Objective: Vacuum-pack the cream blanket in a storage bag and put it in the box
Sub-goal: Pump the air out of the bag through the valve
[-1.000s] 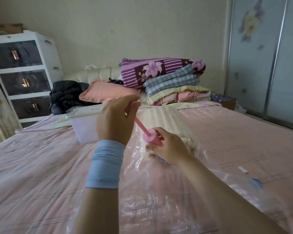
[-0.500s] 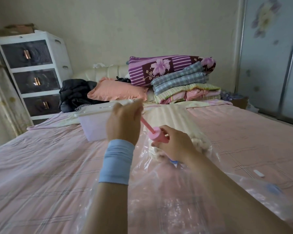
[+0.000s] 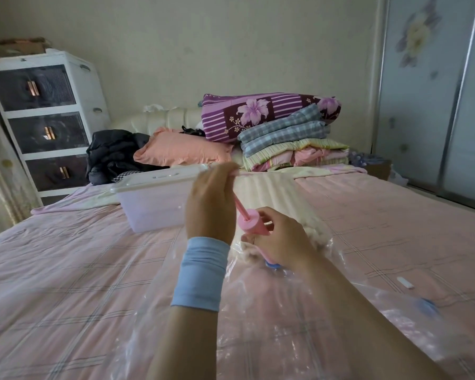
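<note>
A clear plastic storage bag [image 3: 299, 319] lies on the pink bed with the cream blanket [image 3: 269, 193] inside it, stretching away from me. A pink hand pump [image 3: 254, 223] stands on the bag's blue valve [image 3: 272, 266]. My right hand [image 3: 281, 242] grips the pump's barrel just above the valve. My left hand [image 3: 211, 204], with a light blue wristband, is closed around the pump's raised plunger handle, which it mostly hides. The translucent storage box [image 3: 151, 207] with a white lid sits on the bed just left of my left hand.
A small white clip [image 3: 405, 283] lies on the bed at right, and a blue valve cap [image 3: 427, 307] sits near the bag's right edge. Folded quilts [image 3: 283, 133], a pink pillow [image 3: 181, 148] and dark clothes [image 3: 115, 152] fill the bed's head. A white drawer unit [image 3: 47, 119] stands at left.
The view has shifted leftward, so everything sits further right in frame. My left hand has stayed up on the extended plunger while my right hand keeps the barrel on the valve.
</note>
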Demonstrator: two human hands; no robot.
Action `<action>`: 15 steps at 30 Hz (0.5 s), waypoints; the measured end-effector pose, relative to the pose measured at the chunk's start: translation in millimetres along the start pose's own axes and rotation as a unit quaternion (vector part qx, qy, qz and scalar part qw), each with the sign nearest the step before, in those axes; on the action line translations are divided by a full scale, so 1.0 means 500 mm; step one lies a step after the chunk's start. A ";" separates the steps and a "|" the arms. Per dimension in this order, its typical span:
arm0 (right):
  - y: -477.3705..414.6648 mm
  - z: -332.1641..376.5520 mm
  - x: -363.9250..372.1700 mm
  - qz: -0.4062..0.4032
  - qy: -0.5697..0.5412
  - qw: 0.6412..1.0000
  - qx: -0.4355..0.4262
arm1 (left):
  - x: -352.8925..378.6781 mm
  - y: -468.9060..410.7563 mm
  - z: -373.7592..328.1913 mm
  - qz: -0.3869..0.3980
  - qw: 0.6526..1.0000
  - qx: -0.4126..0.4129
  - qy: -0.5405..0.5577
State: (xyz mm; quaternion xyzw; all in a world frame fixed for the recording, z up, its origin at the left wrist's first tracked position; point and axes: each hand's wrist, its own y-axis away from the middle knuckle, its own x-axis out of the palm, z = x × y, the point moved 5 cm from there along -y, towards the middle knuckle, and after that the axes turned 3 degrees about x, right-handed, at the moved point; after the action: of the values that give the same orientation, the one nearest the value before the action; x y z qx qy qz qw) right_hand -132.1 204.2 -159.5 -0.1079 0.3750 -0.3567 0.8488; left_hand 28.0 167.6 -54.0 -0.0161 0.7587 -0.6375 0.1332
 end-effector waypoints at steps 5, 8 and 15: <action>0.004 -0.013 0.001 0.011 -0.014 1.000 0.015 | -0.024 -0.009 -0.004 -0.110 0.992 0.041 0.042; 0.008 -0.007 0.008 0.000 -0.016 1.000 0.018 | 0.048 0.071 0.030 0.055 0.997 -0.015 0.052; 0.026 0.007 0.002 -0.005 -0.022 1.000 0.014 | -0.022 0.012 -0.007 -0.017 0.999 0.028 0.044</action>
State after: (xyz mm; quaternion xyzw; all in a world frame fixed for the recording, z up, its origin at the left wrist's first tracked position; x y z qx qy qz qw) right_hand -122.4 212.6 -163.2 -0.1061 0.3505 -0.3636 0.8566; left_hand 38.9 174.0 -57.4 0.0027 0.7450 -0.6610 0.0896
